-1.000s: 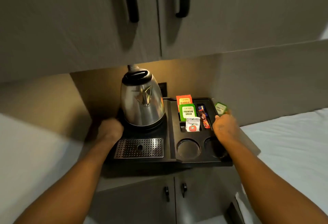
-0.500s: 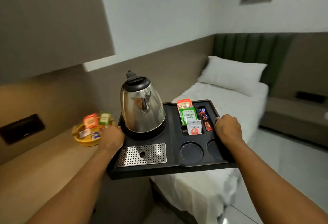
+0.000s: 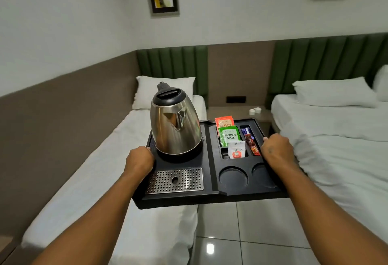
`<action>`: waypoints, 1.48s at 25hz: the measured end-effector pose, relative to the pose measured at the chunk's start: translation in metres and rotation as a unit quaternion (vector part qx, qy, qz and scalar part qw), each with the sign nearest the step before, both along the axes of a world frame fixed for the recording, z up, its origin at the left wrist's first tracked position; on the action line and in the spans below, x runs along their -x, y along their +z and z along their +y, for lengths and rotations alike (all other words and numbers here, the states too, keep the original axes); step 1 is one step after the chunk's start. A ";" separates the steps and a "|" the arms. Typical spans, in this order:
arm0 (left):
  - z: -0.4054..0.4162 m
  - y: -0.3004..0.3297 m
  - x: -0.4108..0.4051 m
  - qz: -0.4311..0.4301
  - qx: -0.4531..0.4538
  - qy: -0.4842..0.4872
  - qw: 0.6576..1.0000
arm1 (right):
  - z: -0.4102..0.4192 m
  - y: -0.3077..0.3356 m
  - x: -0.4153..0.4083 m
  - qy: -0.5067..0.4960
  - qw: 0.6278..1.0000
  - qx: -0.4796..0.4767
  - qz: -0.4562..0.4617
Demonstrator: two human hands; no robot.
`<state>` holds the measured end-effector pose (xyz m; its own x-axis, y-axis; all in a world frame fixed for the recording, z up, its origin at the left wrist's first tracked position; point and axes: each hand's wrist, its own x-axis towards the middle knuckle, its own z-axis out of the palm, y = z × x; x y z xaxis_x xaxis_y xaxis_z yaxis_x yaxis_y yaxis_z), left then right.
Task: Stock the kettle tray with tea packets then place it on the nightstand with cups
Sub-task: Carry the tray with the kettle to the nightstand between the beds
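Observation:
I hold a black kettle tray level in the air between two beds. My left hand grips its left edge, my right hand its right edge. A steel kettle stands on the tray's left half, behind a perforated metal drip plate. In the right compartments stand an orange tea packet, a green tea packet, a white sachet and thin stick sachets. Both round cup recesses hold nothing. Ahead, two white cups sit on the nightstand.
A single bed with a white pillow lies on the left, another bed on the right. Glossy floor tiles run between them toward the nightstand. Green padded headboards and two framed pictures are on the far wall.
The tray came off the counter and swung round with me, from facing the cupboards, past the left bed, to facing the nightstand between the beds. Both hands keep their grip.

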<state>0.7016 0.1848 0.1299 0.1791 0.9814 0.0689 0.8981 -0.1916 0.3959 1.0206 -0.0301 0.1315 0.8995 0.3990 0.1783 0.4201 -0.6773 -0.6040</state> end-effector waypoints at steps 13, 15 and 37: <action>0.270 -0.031 -0.311 -0.006 -0.014 -0.077 0.997 | 0.218 -0.039 -0.267 -0.095 0.994 -0.031 0.040; 0.315 -0.032 -0.362 -0.006 -0.019 -0.093 0.995 | 0.256 -0.038 -0.309 -0.115 0.992 -0.033 0.040; 0.780 -0.194 -0.880 0.015 0.038 -0.105 0.994 | 0.751 -0.189 -0.833 -0.082 0.991 0.060 0.089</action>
<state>1.5818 0.9648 -0.0645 0.3814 0.9243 -0.0127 0.8529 -0.3466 0.3905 1.8539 0.7210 -0.0572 0.9667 0.2545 -0.0286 0.1933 -0.7984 -0.5702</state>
